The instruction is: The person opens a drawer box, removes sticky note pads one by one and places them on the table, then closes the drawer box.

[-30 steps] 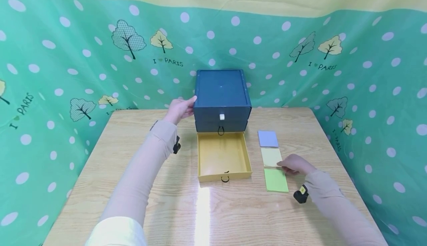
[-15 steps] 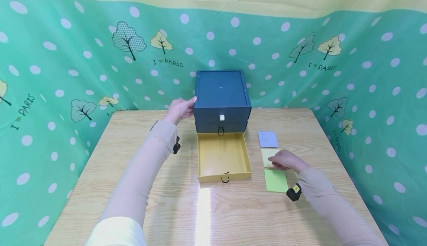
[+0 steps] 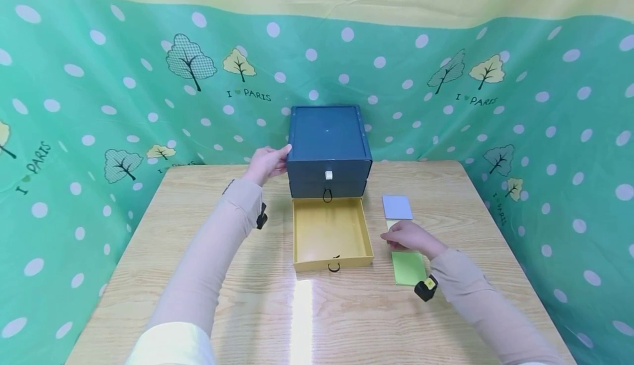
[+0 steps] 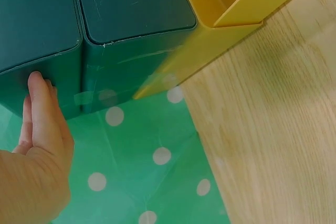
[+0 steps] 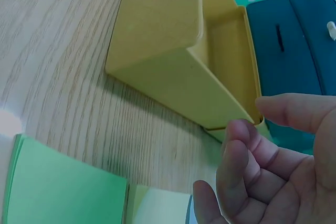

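Note:
A dark blue drawer cabinet [image 3: 326,134] stands at the back of the table, with a white knob and a black loop on its front. Below it, a yellow drawer [image 3: 329,235] is pulled out and holds nothing. My left hand [image 3: 267,162] touches the cabinet's left side, its fingers stretched along the blue wall in the left wrist view. Over the pale yellow note pad [image 3: 391,225], mostly covering it, is my right hand [image 3: 411,237]. The right wrist view shows its fingers loosely bent, thumb apart, nothing between them. A green note pad [image 3: 409,268] lies just nearer to me.
Beyond the yellow pad, a blue note pad [image 3: 397,207] lies in the same row, right of the drawer. A green dotted curtain [image 3: 317,67] hangs behind and along both sides of the wooden table [image 3: 356,321].
My right hand has moved left, from the right edge of the yellow note pad to over it, toward the drawer. My left hand stays against the cabinet.

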Available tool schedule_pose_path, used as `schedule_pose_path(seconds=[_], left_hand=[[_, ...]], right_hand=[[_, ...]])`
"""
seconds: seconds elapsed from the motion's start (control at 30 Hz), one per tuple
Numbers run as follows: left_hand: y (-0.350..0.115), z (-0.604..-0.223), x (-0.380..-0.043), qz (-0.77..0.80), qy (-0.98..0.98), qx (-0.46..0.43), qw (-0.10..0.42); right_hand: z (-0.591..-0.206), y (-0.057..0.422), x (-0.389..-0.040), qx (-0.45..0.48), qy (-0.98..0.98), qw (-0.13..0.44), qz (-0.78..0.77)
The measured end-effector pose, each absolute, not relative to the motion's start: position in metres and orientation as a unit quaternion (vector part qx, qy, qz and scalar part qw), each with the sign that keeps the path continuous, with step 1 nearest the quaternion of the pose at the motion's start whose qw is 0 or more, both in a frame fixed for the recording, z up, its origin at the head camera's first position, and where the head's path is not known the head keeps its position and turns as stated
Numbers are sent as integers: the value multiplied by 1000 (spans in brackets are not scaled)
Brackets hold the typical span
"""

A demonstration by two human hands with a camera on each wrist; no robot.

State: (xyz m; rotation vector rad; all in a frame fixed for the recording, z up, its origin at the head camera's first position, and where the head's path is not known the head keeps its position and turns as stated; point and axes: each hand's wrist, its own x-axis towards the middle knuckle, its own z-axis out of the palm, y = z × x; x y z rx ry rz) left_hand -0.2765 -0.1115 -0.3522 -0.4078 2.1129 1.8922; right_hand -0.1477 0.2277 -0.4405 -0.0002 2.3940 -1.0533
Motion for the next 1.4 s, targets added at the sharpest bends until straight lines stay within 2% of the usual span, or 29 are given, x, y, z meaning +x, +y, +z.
schedule_pose_path(seconds=[0.23,0.73,1.4], left_hand=[[-110,-352,-276,655,730,-138,137],[-109,-353,-276,659,725,-154,130],[-110,-355,-277,668,718,-151,126]], right_hand=[[-441,219,-148,-17,872,274,-405],[-440,199,-145,-133,844,318,-410],[-438,181,-135,-206,801,383,-411]])
